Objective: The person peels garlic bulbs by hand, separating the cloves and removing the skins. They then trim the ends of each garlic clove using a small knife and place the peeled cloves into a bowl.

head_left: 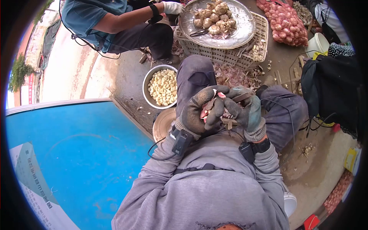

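Note:
Both of my hands wear dirty grey work gloves and meet above my lap. My left hand (201,111) is curled round several garlic cloves (205,113) with reddish skin. Close against it, my right hand (245,109) has bent fingers and holds a small knife (243,96) across its palm. A reddish clove (221,95) shows between the fingertips of the two hands. Loose bits of skin lie between the palms, partly hidden by the fingers.
A metal bowl (145,90) of peeled cloves stands left of my knees. Ahead, a round tray (186,28) of garlic bulbs rests on a plastic crate (245,59). Beside it a co-worker (96,19) sits, gloved hand at its rim. A blue board (76,153) lies left.

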Tool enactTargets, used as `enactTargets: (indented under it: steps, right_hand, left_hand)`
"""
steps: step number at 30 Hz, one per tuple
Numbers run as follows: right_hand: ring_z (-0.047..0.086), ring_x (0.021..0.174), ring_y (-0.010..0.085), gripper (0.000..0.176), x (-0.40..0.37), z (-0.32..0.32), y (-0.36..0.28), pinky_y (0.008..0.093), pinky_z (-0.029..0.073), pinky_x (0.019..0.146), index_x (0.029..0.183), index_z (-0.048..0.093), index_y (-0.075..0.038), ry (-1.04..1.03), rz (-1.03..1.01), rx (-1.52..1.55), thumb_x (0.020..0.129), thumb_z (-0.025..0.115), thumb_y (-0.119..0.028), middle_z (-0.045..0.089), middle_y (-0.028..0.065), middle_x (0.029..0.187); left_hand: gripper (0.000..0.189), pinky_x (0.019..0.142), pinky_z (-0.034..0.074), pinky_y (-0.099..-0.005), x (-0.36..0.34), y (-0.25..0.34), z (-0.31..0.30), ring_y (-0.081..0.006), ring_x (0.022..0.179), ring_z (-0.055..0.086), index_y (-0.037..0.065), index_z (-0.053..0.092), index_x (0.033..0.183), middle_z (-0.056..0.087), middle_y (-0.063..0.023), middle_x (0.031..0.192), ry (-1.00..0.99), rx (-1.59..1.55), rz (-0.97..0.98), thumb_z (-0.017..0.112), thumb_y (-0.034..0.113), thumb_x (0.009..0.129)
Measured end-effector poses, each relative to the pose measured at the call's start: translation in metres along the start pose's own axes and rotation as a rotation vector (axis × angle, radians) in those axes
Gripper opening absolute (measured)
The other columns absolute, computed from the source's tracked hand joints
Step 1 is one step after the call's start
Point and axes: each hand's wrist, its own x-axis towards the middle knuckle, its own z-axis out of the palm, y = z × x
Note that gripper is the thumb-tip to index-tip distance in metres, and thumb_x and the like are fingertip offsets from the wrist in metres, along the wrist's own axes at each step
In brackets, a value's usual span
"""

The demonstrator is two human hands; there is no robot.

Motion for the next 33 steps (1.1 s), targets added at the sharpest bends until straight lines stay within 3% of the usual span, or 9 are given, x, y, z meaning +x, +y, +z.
enactTargets:
  steps: [2, 8, 10, 16, 20, 23, 25, 28, 33]
  right_hand:
    - [0.067, 0.081, 0.0147, 0.023, 0.001, 0.001, -0.003, 0.029, 0.054, 0.075, 0.107, 0.072, -0.002, 0.018, 0.028, 0.032, 0.085, 0.079, -0.005, 0.07, 0.008, 0.097]
    - [0.067, 0.078, 0.0137, 0.019, 0.005, -0.005, -0.01, 0.0285, 0.054, 0.072, 0.104, 0.073, -0.002, 0.011, -0.118, -0.153, 0.085, 0.078, -0.003, 0.071, 0.0053, 0.093]
    - [0.07, 0.078, 0.0169, 0.019, 0.005, -0.005, -0.021, 0.0317, 0.054, 0.069, 0.102, 0.073, -0.003, 0.08, -0.035, -0.214, 0.083, 0.079, -0.003, 0.071, 0.0069, 0.092]
    - [0.071, 0.077, 0.0254, 0.019, 0.011, 0.0, -0.024, 0.0347, 0.056, 0.066, 0.098, 0.071, -0.006, 0.036, -0.27, -0.572, 0.08, 0.078, -0.005, 0.068, 0.0101, 0.089]
    - [0.071, 0.079, 0.0242, 0.018, 0.008, -0.004, -0.029, 0.0329, 0.056, 0.066, 0.099, 0.07, -0.006, -0.011, -0.192, -0.496, 0.082, 0.077, -0.006, 0.068, 0.0087, 0.089]
    - [0.071, 0.08, 0.0245, 0.019, 0.006, -0.007, -0.029, 0.0322, 0.055, 0.067, 0.1, 0.07, -0.005, -0.053, -0.001, -0.35, 0.082, 0.076, -0.005, 0.068, 0.0096, 0.091]
    - [0.07, 0.08, 0.0231, 0.021, 0.008, -0.011, -0.03, 0.0312, 0.055, 0.068, 0.102, 0.071, -0.005, -0.074, -0.083, -0.376, 0.082, 0.077, -0.007, 0.069, 0.0096, 0.094]
    - [0.07, 0.082, 0.0199, 0.02, 0.007, -0.018, -0.025, 0.0303, 0.055, 0.071, 0.103, 0.071, -0.005, -0.134, 0.053, -0.214, 0.085, 0.077, -0.008, 0.07, 0.0084, 0.093]
    - [0.07, 0.086, 0.0141, 0.019, 0.007, -0.029, -0.015, 0.0284, 0.056, 0.075, 0.105, 0.069, -0.003, -0.25, 0.137, -0.107, 0.09, 0.075, -0.011, 0.07, 0.0067, 0.094]
  left_hand:
    - [0.044, 0.048, 0.047, -0.0309, -0.002, -0.001, 0.008, -0.0183, 0.048, 0.053, -0.006, 0.05, 0.136, 0.068, -0.0183, 0.093, 0.135, 0.017, 0.01, 0.047, 0.027, 0.107]
    - [0.037, 0.044, 0.043, -0.0268, -0.005, 0.011, -0.004, -0.0115, 0.048, 0.051, -0.004, 0.054, 0.132, 0.068, -0.0116, 0.088, -0.045, 0.202, 0.033, 0.053, 0.02, 0.104]
    - [0.033, 0.044, 0.041, -0.0225, -0.007, 0.012, 0.0, -0.0079, 0.048, 0.049, -0.002, 0.058, 0.127, 0.067, -0.0077, 0.086, 0.157, 0.61, 0.126, 0.056, 0.019, 0.102]
    - [0.034, 0.044, 0.035, -0.0205, -0.005, -0.005, 0.015, -0.007, 0.048, 0.049, -0.001, 0.063, 0.121, 0.064, -0.0034, 0.079, 0.27, 0.691, 0.167, 0.062, 0.024, 0.097]
    - [0.033, 0.043, 0.033, -0.0209, -0.005, -0.01, 0.012, -0.0066, 0.047, 0.047, -0.001, 0.063, 0.119, 0.063, -0.0012, 0.077, 0.303, 0.744, 0.219, 0.063, 0.024, 0.097]
    - [0.033, 0.055, 0.045, -0.0214, -0.002, -0.01, 0.0, -0.0074, 0.062, 0.058, -0.002, 0.064, 0.12, 0.067, -0.0021, 0.088, 0.312, 0.882, 0.222, 0.065, 0.021, 0.097]
    - [0.034, 0.076, 0.052, -0.0243, 0.004, -0.011, -0.007, -0.0096, 0.086, 0.064, -0.003, 0.065, 0.122, 0.07, -0.0046, 0.103, 0.109, 1.398, 0.585, 0.067, 0.018, 0.096]
    - [0.034, 0.096, 0.049, -0.0286, -0.003, -0.008, 0.004, -0.0121, 0.107, 0.061, -0.004, 0.064, 0.123, 0.069, -0.0069, 0.116, 0.168, 1.187, 0.363, 0.068, 0.016, 0.096]
    - [0.037, 0.066, 0.049, -0.0223, -0.004, -0.007, 0.007, -0.008, 0.074, 0.061, -0.004, 0.064, 0.123, 0.07, -0.0049, 0.098, 0.228, 0.898, 0.194, 0.068, 0.02, 0.095]
